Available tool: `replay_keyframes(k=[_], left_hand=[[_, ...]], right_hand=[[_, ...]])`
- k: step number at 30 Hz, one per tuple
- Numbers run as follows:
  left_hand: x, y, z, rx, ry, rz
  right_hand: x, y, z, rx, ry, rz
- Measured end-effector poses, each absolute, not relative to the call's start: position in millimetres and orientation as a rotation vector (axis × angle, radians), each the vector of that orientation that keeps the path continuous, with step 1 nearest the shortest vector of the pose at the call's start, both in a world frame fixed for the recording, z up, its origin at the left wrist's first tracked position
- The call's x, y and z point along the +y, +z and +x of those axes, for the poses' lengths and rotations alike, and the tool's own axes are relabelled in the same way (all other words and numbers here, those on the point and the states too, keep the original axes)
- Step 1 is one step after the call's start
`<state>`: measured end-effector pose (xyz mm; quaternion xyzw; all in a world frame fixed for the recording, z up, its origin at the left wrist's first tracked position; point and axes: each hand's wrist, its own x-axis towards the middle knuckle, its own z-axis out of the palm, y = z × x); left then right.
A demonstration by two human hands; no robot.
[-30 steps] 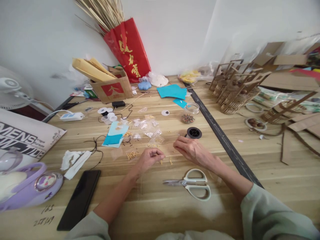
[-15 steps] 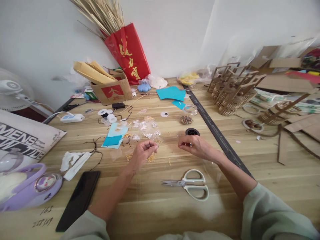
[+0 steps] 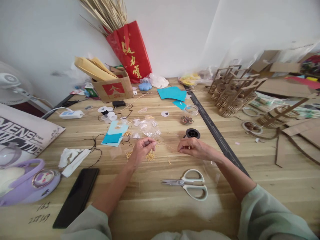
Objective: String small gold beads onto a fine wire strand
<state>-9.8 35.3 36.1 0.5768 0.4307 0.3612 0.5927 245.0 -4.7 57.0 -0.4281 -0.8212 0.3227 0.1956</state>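
Observation:
My left hand [image 3: 143, 149] is closed in a pinch above small piles of gold beads [image 3: 150, 156]. Opposite it, my right hand [image 3: 194, 149] also pinches, just in front of a black spool [image 3: 192, 133]. A faint, thin thread [image 3: 168, 146] stretches between the fingertips of both hands. Whatever else the fingers hold is too small to make out. Scissors with white handles [image 3: 183, 182] lie on the table in front of me, blades pointing left. A few gold bits [image 3: 169, 161] lie between the hands. Small clear bags of silvery pieces [image 3: 147, 128] sit beyond my left hand.
A dish of mixed beads [image 3: 187, 120] stands behind the spool. To the left are blue paper [image 3: 113, 138], a black phone [image 3: 76, 196] and a purple device [image 3: 27, 186]. Several woven baskets [image 3: 230, 96] stand at right, past a dark strip [image 3: 217, 141].
The thread between my hands now shows. My left hand has shifted slightly up, and my right hand a little down. The whole view has tilted slightly.

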Motion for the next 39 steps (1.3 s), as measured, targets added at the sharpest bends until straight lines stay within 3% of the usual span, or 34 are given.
replay_keyframes(k=[39], left_hand=[[39.1, 33.3, -13.1, 0.935, 0.769, 1.179]], right_hand=[[-6.0, 59.3, 245.5, -2.190, 0.979, -1.434]])
